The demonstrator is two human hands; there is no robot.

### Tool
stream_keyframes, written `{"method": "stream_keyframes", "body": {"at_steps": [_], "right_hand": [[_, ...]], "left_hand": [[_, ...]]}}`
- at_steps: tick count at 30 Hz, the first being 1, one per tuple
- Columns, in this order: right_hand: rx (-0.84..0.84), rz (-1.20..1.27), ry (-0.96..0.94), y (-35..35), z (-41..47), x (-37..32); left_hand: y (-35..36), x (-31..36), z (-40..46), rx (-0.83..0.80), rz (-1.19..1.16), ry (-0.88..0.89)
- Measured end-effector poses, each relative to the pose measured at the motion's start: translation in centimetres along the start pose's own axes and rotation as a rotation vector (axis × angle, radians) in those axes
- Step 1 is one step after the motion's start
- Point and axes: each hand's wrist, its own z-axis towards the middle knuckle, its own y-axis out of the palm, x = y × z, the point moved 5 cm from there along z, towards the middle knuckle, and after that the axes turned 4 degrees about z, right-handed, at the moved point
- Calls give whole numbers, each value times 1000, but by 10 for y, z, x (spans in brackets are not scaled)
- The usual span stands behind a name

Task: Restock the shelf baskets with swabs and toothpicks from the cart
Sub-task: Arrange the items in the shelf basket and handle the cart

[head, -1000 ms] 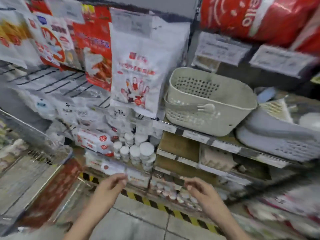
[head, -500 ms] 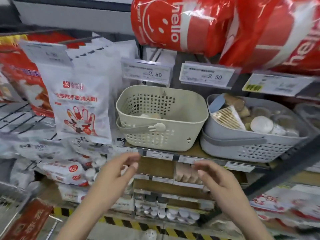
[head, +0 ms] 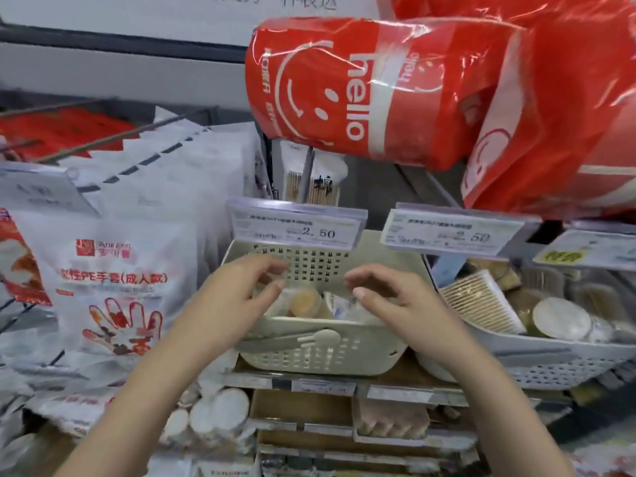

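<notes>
- The cream basket (head: 320,352) on the shelf is the landmark: both hands hover over its open top, nearer its front rim than its perforated back wall.
- The left hand (head: 237,294) hangs above the basket's left half with loosely curled fingers and holds nothing that shows.
- The right hand (head: 389,297) hangs above the right half in the same relaxed curl, thumb tucked under, also with nothing visible in it.
- The two hands sit about level, a gap between them over the basket's middle, so neither is clearly nearer the contents.
- The swab tubs (head: 306,302) lie low inside the basket, directly below and slightly beyond the fingertips; only a few show, so the basket looks far from full.
- The basket's long axis runs left to right along the shelf edge, and the hands are spread along that axis.
- Just right of the cream basket, the grey basket (head: 550,359) holds toothpick packs (head: 478,301) and round lidded tubs.
- The cart is out of view, so judging from empty hands, the coming move is probably down into the basket or onto its rim.
</notes>
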Motion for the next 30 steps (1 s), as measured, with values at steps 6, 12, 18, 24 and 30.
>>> {"method": "stream_keyframes", "body": {"at_steps": [6, 12, 18, 24, 30], "right_hand": [[-239, -485, 199, 3, 47, 38], [-518, -760, 428, 13, 48, 64], [-649, -928, 519, 24, 53, 83], [-718, -901, 521, 26, 55, 87], [-626, -951, 412, 14, 56, 65]], "left_hand": [[26, -17, 41, -317, 115, 38], [62, -10, 60, -612, 228, 106], [78, -9, 58, -690, 362, 179], [80, -12, 63, -685, 331, 183], [63, -8, 68, -536, 152, 175]]}}
